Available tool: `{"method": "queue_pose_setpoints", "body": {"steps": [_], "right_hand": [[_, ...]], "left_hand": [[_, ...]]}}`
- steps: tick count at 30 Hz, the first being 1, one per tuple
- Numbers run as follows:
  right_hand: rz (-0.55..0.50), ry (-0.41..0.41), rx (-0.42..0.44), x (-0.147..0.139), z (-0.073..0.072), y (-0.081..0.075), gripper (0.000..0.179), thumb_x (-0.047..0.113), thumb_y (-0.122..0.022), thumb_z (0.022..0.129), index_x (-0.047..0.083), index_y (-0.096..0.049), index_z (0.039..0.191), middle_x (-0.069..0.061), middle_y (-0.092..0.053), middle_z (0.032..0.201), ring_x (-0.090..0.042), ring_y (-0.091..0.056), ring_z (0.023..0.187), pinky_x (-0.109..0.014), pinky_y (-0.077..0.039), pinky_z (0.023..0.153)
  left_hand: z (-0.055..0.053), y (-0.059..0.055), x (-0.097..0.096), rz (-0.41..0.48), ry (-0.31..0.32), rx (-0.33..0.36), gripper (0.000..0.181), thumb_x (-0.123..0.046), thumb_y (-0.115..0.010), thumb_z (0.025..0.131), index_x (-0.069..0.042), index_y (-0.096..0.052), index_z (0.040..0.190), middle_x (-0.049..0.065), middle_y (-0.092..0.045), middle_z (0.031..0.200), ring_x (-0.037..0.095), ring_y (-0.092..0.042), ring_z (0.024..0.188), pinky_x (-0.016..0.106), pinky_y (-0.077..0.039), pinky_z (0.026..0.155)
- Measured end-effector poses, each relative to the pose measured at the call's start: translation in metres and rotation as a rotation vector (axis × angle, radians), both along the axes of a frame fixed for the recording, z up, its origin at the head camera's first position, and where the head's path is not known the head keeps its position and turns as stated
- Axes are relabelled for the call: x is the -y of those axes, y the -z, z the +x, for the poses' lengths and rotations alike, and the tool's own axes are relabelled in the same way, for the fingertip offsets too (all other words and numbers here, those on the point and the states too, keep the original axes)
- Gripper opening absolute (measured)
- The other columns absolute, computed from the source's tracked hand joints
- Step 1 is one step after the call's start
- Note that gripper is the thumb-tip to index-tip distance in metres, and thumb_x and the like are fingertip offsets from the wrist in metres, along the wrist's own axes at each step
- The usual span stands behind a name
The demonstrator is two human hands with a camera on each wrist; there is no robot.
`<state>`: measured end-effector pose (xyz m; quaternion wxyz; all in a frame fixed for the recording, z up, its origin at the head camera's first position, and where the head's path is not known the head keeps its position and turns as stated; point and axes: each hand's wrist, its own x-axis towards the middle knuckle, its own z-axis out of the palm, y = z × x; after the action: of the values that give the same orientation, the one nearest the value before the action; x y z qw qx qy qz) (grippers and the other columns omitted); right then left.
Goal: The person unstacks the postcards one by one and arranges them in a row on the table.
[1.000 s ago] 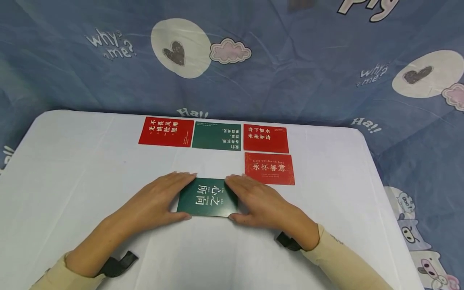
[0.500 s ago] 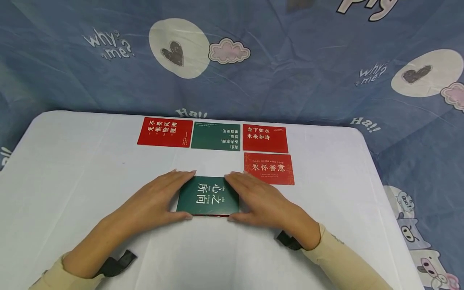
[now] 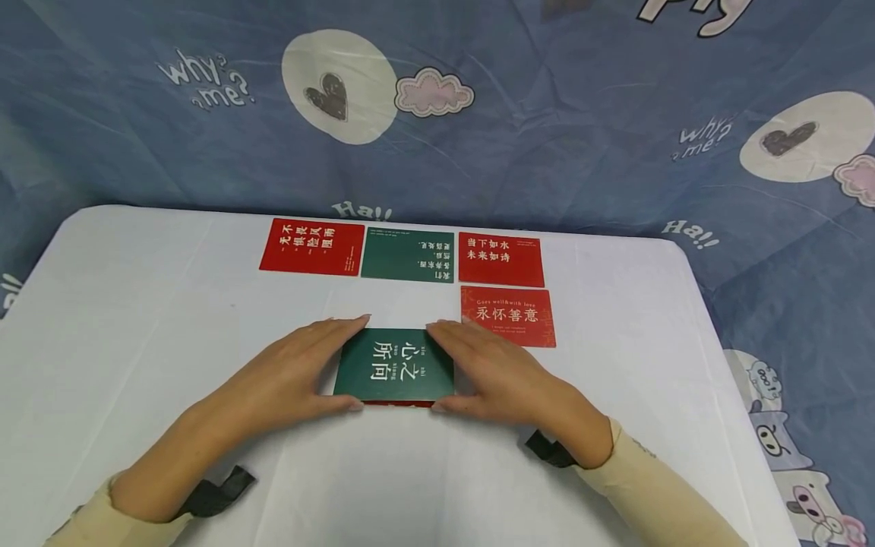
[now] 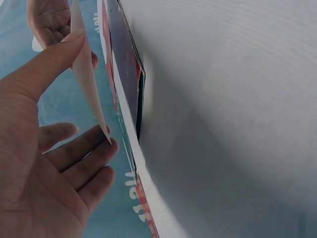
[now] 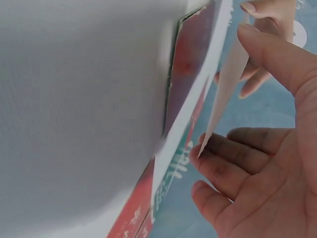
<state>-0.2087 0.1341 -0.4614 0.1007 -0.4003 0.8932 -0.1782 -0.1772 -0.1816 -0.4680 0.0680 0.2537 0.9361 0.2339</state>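
A green card with white Chinese characters (image 3: 393, 368) is held level in the middle of the table. My left hand (image 3: 290, 380) pinches its left end between thumb and fingertips. At the opposite end my right hand (image 3: 502, 376) grips the same card likewise. Both wrist views show the card nearly edge-on, its pale underside (image 4: 86, 79) raised clear of a small stack of cards (image 4: 130, 74) on the table. That stack has a red top, and a red strip (image 3: 396, 403) peeks out below the green card's near edge in the head view.
Along the white table's (image 3: 150, 304) far edge lie a red card (image 3: 312, 247), another green card (image 3: 408, 255) and a second red card (image 3: 501, 260), side by side. A further red card (image 3: 509, 315) lies below the right one, partly behind my right fingers. A blue printed cloth (image 3: 547, 152) hangs behind.
The green card has risen slightly off the table between my hands, uncovering a red strip beneath its near edge. The cards at the back have not moved.
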Motion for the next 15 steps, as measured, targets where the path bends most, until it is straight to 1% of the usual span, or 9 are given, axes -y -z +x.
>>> {"method": "queue_pose_setpoints", "body": {"steps": [9, 15], "right_hand": [[-0.012, -0.015, -0.004, -0.003, 0.001, -0.007, 0.098, 0.045, -0.089, 0.082, 0.005, -0.042, 0.158, -0.008, -0.049, 0.157, -0.025, -0.043, 0.148, -0.041, -0.032, 0.123], [-0.010, -0.021, -0.010, -0.004, 0.001, -0.012, 0.097, 0.045, -0.088, 0.083, 0.007, -0.041, 0.159, -0.008, -0.048, 0.159, -0.025, -0.040, 0.149, -0.041, -0.031, 0.123]], "left_hand": [[0.001, -0.006, -0.001, 0.004, 0.007, -0.018, 0.110, -0.044, -0.095, 0.074, -0.014, -0.038, 0.163, 0.010, -0.050, 0.156, 0.034, -0.048, 0.141, 0.058, -0.044, 0.113], [0.001, -0.012, -0.001, 0.011, 0.011, -0.026, 0.110, -0.043, -0.095, 0.074, -0.014, -0.038, 0.163, 0.008, -0.051, 0.155, 0.032, -0.048, 0.141, 0.057, -0.045, 0.112]]}}
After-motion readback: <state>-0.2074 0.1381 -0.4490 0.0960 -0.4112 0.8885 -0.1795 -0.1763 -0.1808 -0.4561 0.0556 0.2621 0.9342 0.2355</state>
